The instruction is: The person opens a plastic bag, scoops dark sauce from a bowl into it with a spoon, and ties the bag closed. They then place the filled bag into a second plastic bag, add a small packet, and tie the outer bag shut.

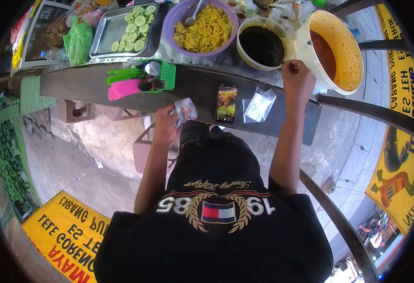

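My left hand (pixel 165 125) is closed around a small clear plastic bag (pixel 185 110), held just in front of the bench's near edge. Its contents are hard to make out. My right hand (pixel 297 78) is raised with curled fingers beside the rim of a tub of dark sauce (pixel 262 47). Whatever those fingers hold is too small to tell. Right of this hand, a white bucket (pixel 306 42) leans with reddish-orange sauce inside. Between my hands, a phone (pixel 226 104) with a lit screen and a stack of clear plastic bags (pixel 260 105) lie on the dark bench.
A purple basin (pixel 168 29) of yellow rice with a spoon stands at the back. Left of it is a metal tray (pixel 104 35) with cucumber slices. A green basket (pixel 168 78) of cutlery sits on the bench. Plastic stools (pixel 145 152) stand below; a dark post (pixel 334 212) rises at right.
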Demonstrator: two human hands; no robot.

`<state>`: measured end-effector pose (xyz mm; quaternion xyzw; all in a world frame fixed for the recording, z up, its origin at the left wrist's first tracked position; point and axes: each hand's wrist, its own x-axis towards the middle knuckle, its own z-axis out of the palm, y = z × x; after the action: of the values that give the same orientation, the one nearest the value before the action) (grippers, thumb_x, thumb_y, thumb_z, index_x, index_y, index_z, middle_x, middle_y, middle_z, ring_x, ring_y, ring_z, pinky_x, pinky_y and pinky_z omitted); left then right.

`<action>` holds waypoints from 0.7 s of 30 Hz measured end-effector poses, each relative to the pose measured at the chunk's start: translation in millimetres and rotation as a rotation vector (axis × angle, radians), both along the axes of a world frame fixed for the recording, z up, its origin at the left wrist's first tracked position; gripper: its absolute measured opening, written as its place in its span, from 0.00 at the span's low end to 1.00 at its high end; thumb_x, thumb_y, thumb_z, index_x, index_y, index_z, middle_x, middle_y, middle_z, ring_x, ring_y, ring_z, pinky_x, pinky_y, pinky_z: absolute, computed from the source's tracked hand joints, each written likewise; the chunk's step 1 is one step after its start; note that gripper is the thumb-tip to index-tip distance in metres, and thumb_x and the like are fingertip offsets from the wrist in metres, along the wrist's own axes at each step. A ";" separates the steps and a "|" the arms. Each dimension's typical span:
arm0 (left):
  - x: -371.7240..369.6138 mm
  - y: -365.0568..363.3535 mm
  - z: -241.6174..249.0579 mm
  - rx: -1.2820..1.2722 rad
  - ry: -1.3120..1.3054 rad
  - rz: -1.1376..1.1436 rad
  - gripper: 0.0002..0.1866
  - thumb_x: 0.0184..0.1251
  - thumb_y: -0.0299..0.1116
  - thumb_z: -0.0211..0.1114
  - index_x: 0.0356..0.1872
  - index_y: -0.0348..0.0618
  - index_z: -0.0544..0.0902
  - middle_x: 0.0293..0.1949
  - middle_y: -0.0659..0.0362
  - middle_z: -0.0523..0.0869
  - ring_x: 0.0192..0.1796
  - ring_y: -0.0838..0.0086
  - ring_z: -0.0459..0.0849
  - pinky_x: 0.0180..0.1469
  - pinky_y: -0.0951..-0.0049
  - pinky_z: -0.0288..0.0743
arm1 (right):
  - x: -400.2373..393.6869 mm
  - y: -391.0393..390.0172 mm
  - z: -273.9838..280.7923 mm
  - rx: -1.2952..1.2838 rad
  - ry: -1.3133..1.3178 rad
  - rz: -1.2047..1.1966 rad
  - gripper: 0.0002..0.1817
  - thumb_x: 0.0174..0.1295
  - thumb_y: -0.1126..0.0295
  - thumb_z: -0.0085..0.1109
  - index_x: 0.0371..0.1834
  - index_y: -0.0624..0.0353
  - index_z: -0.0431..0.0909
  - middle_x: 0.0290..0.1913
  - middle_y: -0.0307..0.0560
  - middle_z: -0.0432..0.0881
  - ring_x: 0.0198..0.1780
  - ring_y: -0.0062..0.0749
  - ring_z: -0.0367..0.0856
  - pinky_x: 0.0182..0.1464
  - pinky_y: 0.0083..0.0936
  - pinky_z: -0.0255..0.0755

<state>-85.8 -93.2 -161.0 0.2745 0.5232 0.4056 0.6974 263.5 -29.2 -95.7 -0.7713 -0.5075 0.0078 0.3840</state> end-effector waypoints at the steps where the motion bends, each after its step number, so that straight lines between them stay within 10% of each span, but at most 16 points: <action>1: -1.4 0.4 -1.1 -0.003 0.005 0.004 0.14 0.61 0.21 0.66 0.48 0.29 0.83 0.41 0.53 0.88 0.40 0.74 0.88 0.43 0.75 0.82 | 3.0 -0.3 10.1 -0.039 -0.065 0.031 0.05 0.54 0.72 0.65 0.28 0.62 0.84 0.23 0.50 0.83 0.26 0.41 0.84 0.33 0.32 0.76; 21: 39.6 40.7 28.6 0.056 -0.045 -0.097 0.15 0.60 0.23 0.71 0.48 0.28 0.83 0.39 0.56 0.87 0.38 0.76 0.87 0.43 0.76 0.82 | -4.5 13.8 5.5 -0.195 -0.023 0.264 0.04 0.55 0.71 0.65 0.31 0.56 0.87 0.35 0.51 0.85 0.37 0.49 0.84 0.40 0.36 0.76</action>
<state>-46.1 -52.5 -132.3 0.3100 0.4820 0.3918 0.7197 258.9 -15.4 -90.3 -0.7317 -0.6055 0.0989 0.2970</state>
